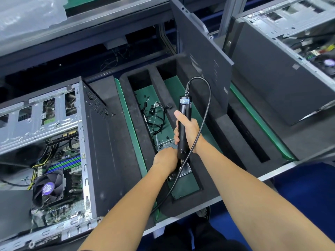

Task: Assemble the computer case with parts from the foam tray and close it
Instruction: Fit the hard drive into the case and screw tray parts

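Note:
An open computer case (59, 160) lies at the left, its motherboard and fan showing. Beside it sits the black foam tray (137, 124) with long slots. My right hand (187, 132) grips a black electric screwdriver (183, 122), held upright with its tip down in the middle slot. My left hand (165, 159) reaches into the same slot at the screwdriver's tip, fingers curled on a grey metal part (185, 170); what the fingers pinch is hidden. A bundle of black cables (155, 115) lies farther back in that slot.
A dark side panel (203, 51) stands upright in the tray's far-right slot. Another open case (290, 57) lies at the right. The screwdriver's cord (208, 109) loops over my right wrist. Clear plastic wrap (27, 17) sits on the shelf at top left.

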Tool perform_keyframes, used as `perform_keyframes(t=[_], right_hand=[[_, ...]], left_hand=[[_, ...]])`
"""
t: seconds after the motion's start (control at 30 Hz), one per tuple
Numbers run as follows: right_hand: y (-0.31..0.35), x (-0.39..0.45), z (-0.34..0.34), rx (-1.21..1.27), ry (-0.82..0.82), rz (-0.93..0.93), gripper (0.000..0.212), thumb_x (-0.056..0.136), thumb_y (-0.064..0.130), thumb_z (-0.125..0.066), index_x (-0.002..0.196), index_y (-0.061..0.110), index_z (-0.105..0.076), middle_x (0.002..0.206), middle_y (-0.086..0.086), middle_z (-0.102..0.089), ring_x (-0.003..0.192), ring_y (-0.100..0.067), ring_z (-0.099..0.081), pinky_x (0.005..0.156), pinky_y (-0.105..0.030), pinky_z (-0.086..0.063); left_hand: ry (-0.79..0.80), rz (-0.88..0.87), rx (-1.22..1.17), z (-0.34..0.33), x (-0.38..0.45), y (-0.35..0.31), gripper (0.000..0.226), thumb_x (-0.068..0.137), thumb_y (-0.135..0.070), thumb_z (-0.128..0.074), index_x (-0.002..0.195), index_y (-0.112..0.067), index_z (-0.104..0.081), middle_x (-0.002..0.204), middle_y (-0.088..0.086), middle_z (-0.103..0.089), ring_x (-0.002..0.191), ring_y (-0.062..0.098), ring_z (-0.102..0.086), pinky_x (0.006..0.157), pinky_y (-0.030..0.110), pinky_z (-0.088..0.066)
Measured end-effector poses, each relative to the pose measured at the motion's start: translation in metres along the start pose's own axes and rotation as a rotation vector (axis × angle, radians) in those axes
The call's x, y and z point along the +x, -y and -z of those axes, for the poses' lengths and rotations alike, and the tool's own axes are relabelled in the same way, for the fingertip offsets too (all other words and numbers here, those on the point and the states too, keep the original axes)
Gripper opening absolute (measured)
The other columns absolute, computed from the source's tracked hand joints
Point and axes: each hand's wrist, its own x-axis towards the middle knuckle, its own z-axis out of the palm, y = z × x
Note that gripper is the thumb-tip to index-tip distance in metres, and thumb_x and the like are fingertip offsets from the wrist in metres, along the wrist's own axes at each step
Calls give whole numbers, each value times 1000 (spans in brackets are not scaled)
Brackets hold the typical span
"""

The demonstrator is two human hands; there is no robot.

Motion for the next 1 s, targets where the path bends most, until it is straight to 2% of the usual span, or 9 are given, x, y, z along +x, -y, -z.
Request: perform_keyframes(t=[0.07,0.2,0.33,0.43,0.5,0.6,0.7,0.83,1.0], right_hand=[[-1,0,0,-13,0,11,49,76,51,-75,63,12,-48,51,-10,-49,39,-23,-44,45,-29,-43],[-1,1,0,-8,0,21,49,77,50,-74,61,12,-48,50,-11,-48,39,-23,-43,46,-30,-42],[1,-1,-1,-3,-2,23,50,79,49,-75,63,11,-48,50,-12,-45,39,-23,-42,46,-30,-41],[10,-5,-8,-28,-42,44,52,74,51,-76,65,7,-49,50,-14,-47,37,-23,-43,42,-28,-40],[29,-7,-22,35,-41,71,51,72,50,-75,64,8,-48,47,-13,-46,35,-23,-43,40,-26,-38],[73,-10,-57,151,70,158,52,69,51,-76,61,10,-44,47,-12,-44,38,-23,-41,42,-26,-37],[116,-14,-93,185,212,286,50,79,50,-69,60,11,-46,49,-10,-47,38,-24,-43,45,-28,-38],[149,-26,-146,203,363,359,47,83,52,-64,62,14,-47,50,-7,-49,38,-24,-44,45,-28,-39],[151,-36,-201,84,347,463,46,77,52,-69,60,14,-48,52,-10,-47,38,-23,-42,44,-28,-38]], left_hand=[[-51,45,-133,7,3,2,32,87,7,-41,115,1,-54,106,18,-61,96,33,-62,69,34,-45],[-137,180,-530,25,7,9,14,83,3,-48,87,-3,-60,90,18,-61,78,28,-54,65,28,-41],[-246,254,-857,39,1,13,25,83,8,-48,68,-7,-61,64,-3,-57,67,17,-52,55,18,-40],[-390,274,-1054,64,-8,13,23,84,3,-59,64,-8,-66,51,-9,-62,54,1,-59,56,12,-45],[-475,231,-1075,89,-15,18,18,82,-4,-66,65,-9,-70,55,-7,-65,48,-2,-53,52,8,-40],[-646,203,-1168,128,-35,36,15,79,-9,-72,67,-18,-74,68,-5,-70,57,2,-56,60,16,-46],[-722,136,-1300,158,-61,61,24,83,-5,-69,71,-27,-71,72,-9,-70,68,4,-63,70,21,-53],[-707,80,-1405,176,-95,95,24,89,3,-59,79,-17,-69,74,3,-67,66,9,-64,71,23,-56],[-648,128,-1368,170,-112,123,22,84,6,-59,73,-13,-62,66,2,-59,61,13,-55,65,21,-49]])
